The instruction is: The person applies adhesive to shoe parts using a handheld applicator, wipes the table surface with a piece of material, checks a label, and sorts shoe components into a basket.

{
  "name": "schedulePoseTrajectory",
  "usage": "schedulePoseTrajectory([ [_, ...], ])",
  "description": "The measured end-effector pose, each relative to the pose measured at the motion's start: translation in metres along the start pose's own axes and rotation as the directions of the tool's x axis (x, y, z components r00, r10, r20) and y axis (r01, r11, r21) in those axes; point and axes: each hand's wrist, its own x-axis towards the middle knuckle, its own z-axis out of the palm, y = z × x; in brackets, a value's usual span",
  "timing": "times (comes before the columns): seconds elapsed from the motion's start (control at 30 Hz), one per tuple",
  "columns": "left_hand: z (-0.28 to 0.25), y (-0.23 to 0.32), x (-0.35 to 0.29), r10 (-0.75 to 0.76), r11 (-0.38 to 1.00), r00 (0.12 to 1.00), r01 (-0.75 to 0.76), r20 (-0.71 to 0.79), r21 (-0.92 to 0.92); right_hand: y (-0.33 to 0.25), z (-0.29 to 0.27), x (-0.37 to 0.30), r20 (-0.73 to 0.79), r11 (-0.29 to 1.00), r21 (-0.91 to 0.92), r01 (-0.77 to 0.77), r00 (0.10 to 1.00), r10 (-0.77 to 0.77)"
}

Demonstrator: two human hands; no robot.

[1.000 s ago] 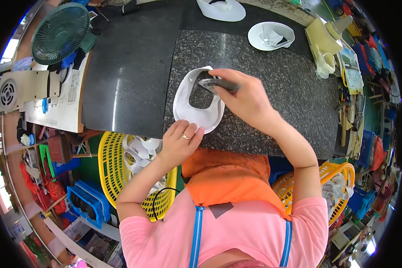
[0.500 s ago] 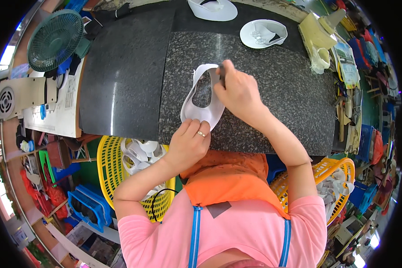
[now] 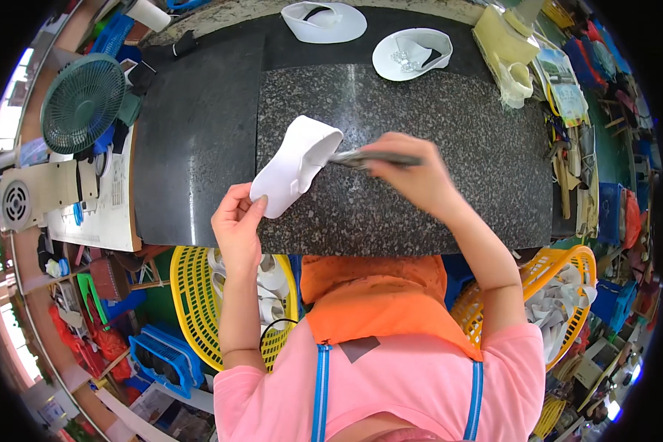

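A white shoe upper [image 3: 293,163] is held up, tilted, over the speckled black stone slab [image 3: 449,169]. My left hand [image 3: 237,221] pinches its lower left end between thumb and fingers. To its right, my right hand [image 3: 414,175] is closed around a slim dark tool [image 3: 361,158], smeared by motion, so its exact kind cannot be made out. The tool's grey tip reaches the upper's right edge. At the far side of the worktop lie a second white shoe upper [image 3: 330,28] and a third white upper [image 3: 398,68] with a sparkly decoration.
Below the worktop's near edge, a yellow basket [image 3: 184,295] at left and an orange-yellow basket [image 3: 578,265] at right hold white pieces. A green fan [image 3: 81,103] stands at far left. A pale yellow stand [image 3: 504,37] is at the far right corner.
The upper has been lifted off the slab and turned, its outer side now showing. My left hand has moved left with it; my right hand has shifted slightly right and nearer, tool in hand.
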Motion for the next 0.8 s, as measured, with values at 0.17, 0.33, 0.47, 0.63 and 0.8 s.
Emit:
schedulePoseTrajectory([
  [0.17,0.022,0.015,0.039,0.021,0.992,0.999,-0.024,0.027,0.123,0.024,0.032,0.028,0.067,0.940,-0.247,0.233,0.972,-0.223],
  [0.33,0.079,0.029,0.113,0.140,0.973,0.973,-0.170,0.184,0.158,0.037,0.016,0.050,0.099,0.718,-0.641,0.271,0.957,-0.273],
  [0.47,0.101,0.017,0.163,0.206,0.792,0.940,-0.324,0.272,0.517,0.047,0.005,0.056,0.102,0.568,-0.748,0.344,0.904,-0.414],
  [0.63,0.070,0.043,0.157,0.018,0.937,0.944,-0.130,0.328,0.323,0.046,-0.095,0.019,-0.261,0.507,-0.854,0.118,0.745,-0.614],
  [0.8,0.064,0.101,0.117,-0.176,0.963,0.901,0.075,0.396,0.257,0.084,-0.246,0.005,-0.696,0.509,-0.667,-0.544,0.698,-0.166],
])
